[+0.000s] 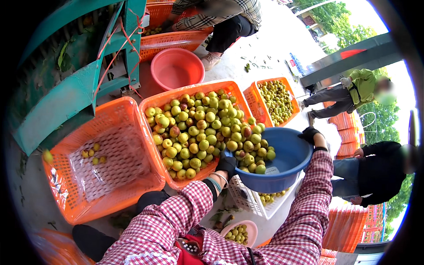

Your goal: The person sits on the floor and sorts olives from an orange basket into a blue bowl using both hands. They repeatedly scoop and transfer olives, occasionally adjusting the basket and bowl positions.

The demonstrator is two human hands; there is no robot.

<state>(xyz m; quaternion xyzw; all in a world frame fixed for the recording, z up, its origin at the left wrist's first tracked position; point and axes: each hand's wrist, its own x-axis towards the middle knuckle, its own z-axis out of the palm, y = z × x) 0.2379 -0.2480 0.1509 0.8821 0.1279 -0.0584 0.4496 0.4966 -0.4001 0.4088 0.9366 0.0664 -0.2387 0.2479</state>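
A blue plastic basin (pixel 288 149) is tipped toward an orange plastic crate (pixel 179 90) full of green-yellow jujubes (pixel 198 132), some with brown patches. A stream of the fruit spans the basin's lip and the crate, and more lies in the basin's lower side. My left hand (pixel 227 165), in a black glove, grips the rim near the crate's corner. On the opposite rim is my right hand (pixel 310 135), also black-gloved, its fingers curled over the edge. Below the basin, a white plastic crate (pixel 248 198) with jujubes in it is partly hidden.
Left stands a plastic-lined orange crate (pixel 109 165) with several fruits. A red basin (pixel 177 69), green machine frame (pixel 59 109) and another full crate (pixel 275 101) lie beyond. A pink bowl (pixel 253 228) sits near me. A crouching person (pixel 228 23) and two standing people (pixel 361 89) are around.
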